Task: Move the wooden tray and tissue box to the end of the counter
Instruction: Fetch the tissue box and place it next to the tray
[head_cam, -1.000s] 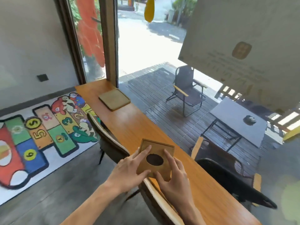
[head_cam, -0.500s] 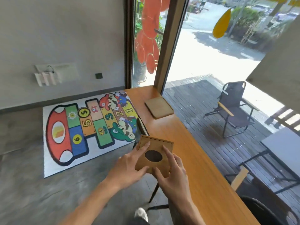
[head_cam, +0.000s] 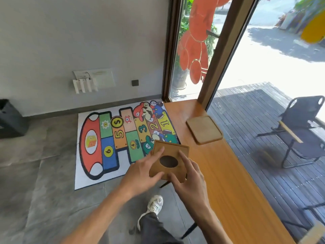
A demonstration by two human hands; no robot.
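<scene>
Beside the wooden counter [head_cam: 228, 182], I hold the tissue box [head_cam: 169, 162] in the air with both hands: my left hand [head_cam: 140, 175] clasps its left side, my right hand [head_cam: 190, 180] its near right corner, fingers laid across the top. Farther along, the wooden tray [head_cam: 204, 129] lies flat near the counter's far end.

Grey wall [head_cam: 70, 32], grey floor [head_cam: 35, 173], hopscotch mat [head_cam: 123, 138], sunlit window [head_cam: 272, 59], folding chair [head_cam: 302, 127] outside
</scene>
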